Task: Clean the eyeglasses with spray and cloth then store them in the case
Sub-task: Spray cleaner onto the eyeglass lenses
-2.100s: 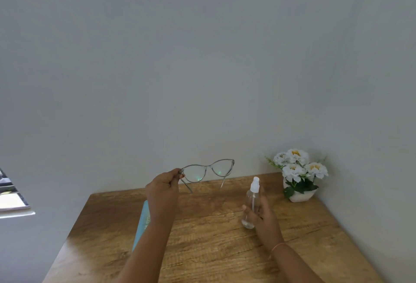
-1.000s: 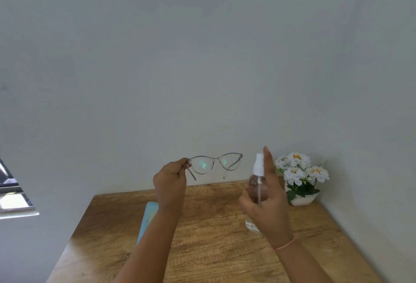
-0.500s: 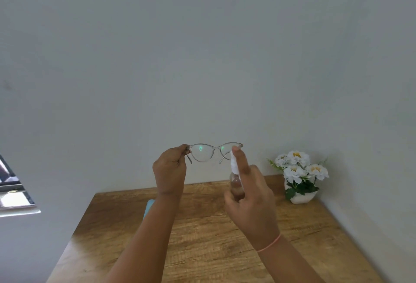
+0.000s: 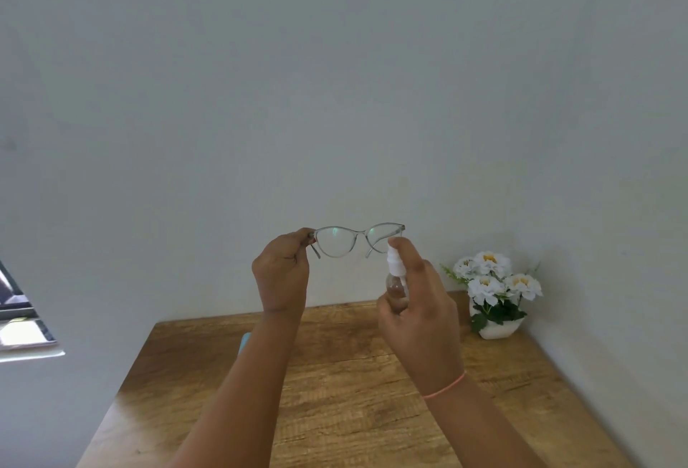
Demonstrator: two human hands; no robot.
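Observation:
My left hand (image 4: 282,274) pinches the left hinge of clear-framed eyeglasses (image 4: 357,241), held up in front of the wall with the temples unfolded. My right hand (image 4: 419,313) grips a small clear spray bottle (image 4: 395,279) with a white nozzle, just below the right lens. My forefinger lies on top of the nozzle. A sliver of a light blue thing (image 4: 245,340) shows on the table behind my left forearm; most of it is hidden. No cloth is in view.
A wooden table (image 4: 353,393) stands in a corner of grey walls. A white pot of white flowers (image 4: 493,292) sits at its far right corner. A window edge (image 4: 22,322) shows at the left.
My right hand lifted the spray bottle off the table and brought it left, up to the right lens. My left hand raised the eyeglasses a little.

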